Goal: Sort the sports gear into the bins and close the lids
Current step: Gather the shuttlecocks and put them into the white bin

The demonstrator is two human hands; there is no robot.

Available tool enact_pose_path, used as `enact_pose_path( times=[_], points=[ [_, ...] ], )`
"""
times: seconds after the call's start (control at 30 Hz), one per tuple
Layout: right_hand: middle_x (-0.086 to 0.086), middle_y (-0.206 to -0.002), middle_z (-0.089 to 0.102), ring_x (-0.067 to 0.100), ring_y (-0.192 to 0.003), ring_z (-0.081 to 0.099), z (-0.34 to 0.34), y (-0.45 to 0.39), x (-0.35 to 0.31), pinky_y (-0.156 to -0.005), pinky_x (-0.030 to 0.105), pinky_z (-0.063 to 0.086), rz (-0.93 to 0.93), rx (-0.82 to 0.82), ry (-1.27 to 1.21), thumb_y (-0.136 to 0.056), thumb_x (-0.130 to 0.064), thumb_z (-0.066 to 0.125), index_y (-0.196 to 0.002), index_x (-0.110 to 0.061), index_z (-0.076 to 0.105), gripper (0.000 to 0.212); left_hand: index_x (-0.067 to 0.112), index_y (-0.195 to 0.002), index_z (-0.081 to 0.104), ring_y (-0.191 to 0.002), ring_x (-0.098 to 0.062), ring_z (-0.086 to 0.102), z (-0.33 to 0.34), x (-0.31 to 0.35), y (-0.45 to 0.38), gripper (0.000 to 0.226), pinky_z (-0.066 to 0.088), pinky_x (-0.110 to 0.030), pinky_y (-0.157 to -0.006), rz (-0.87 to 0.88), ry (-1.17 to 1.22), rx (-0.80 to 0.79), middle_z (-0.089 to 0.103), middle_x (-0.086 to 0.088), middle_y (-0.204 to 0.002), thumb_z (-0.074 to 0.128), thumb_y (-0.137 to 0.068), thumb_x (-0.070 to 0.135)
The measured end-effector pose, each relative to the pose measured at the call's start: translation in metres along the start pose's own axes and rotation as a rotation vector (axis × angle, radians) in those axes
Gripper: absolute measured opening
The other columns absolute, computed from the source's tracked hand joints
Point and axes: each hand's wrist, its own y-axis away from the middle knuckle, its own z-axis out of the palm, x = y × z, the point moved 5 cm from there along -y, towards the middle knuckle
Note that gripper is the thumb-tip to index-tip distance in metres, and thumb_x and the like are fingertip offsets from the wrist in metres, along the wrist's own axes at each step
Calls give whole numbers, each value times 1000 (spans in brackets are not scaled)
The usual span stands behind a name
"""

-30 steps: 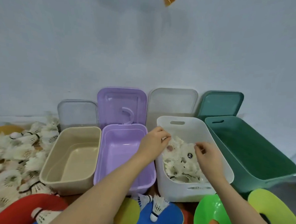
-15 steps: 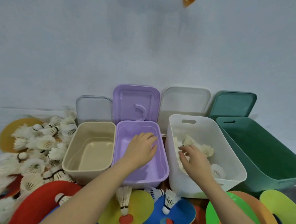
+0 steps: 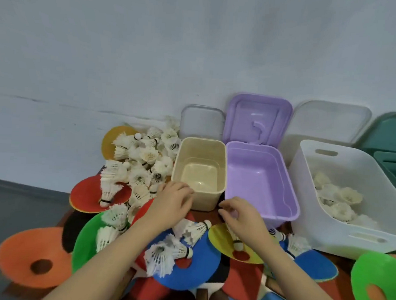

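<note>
Nearest us, front of the beige bin (image 3: pixel 199 173), both hands are back from the white bin (image 3: pixel 348 235): left hand (image 3: pixel 170 203) and right hand (image 3: pixel 239 217) loosely curled, holding nothing. Shuttlecocks (image 3: pixel 136 167) still piled left of beige bin, so next batch awaits; lids beyond still up.

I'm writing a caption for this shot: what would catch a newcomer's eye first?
A heap of white shuttlecocks spills across bright discs at the left. Behind them stand open bins: a beige bin and a purple bin empty, a white bin partly filled. Both hands hover in front.
</note>
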Motion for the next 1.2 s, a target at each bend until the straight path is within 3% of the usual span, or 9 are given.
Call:
enact_pose_path(
  times=[0.17,0.3,0.43,0.53,0.63,0.73,0.87,1.03,1.2],
  points=[
    [-11,-85,58,10,-81,57,57,4,-38,-76,31,46,-46,-180,24,-86,-39,62,-97,-22,68,22,26,-117,61,-117,-14,44,-4,-42,49,29,17,-27,-88,-69,-21,-74,56,10,-121,44,-94,34],
    [-13,-87,61,7,-83,54,98,12,-62,-80,30,36,-93,-275,138,-81,-58,57,-95,-29,65,33,28,-119,59,-119,-12,40,-3,-63,75,28,14,-27,-96,-124,-41,-127,54,11,-123,46,-95,33],
    [-15,-85,57,6,-86,52,119,17,-78,-84,30,26,-61,-298,123,-86,-43,57,-93,-27,65,19,28,-121,57,-121,-12,38,-4,-72,80,30,14,-30,-100,-144,-41,-139,52,12,-125,44,-95,33],
    [-11,-72,58,6,-74,52,112,17,-81,-79,31,27,-29,-194,109,-84,-25,54,-75,-22,63,13,26,-122,57,-121,-11,39,-2,-72,72,30,13,-28,-98,-111,-37,-131,53,11,-126,43,-96,31],
    [-9,-66,59,8,-67,55,83,18,-67,-78,37,39,50,-37,2,-77,-26,55,-67,-22,59,12,25,-122,57,-122,-9,39,3,-67,59,31,12,-28,-94,-41,-43,-148,54,12,-126,42,-96,31],
    [-15,-65,56,8,-67,56,48,21,-49,-72,46,46,88,171,-103,-77,-27,56,-67,-27,56,10,25,-125,55,-124,-10,37,15,-62,48,32,11,-30,-97,31,-64,-223,53,12,-128,41,-97,33],
    [-15,-69,55,12,-69,56,21,29,-28,-71,53,46,154,333,-104,-81,-13,63,-70,-26,55,19,27,-134,46,-131,-11,30,32,-49,37,40,11,-34,-101,44,-51,-336,45,10,-138,44,-95,36],
    [-13,-67,56,9,-69,56,11,42,-10,-73,51,47,253,365,-112,-82,-10,65,-69,-33,53,29,28,-136,43,-130,-15,33,57,-40,36,48,17,-39,-104,13,-68,-470,45,7,-139,47,-91,47],
    [-10,-66,59,11,-67,57,13,47,-2,-72,50,48,262,343,-107,-81,-12,65,-71,-18,60,13,29,-126,54,-106,-16,48,61,-42,42,42,26,-37,-94,-68,-21,-451,57,5,-108,45,-91,52]
  ],
)
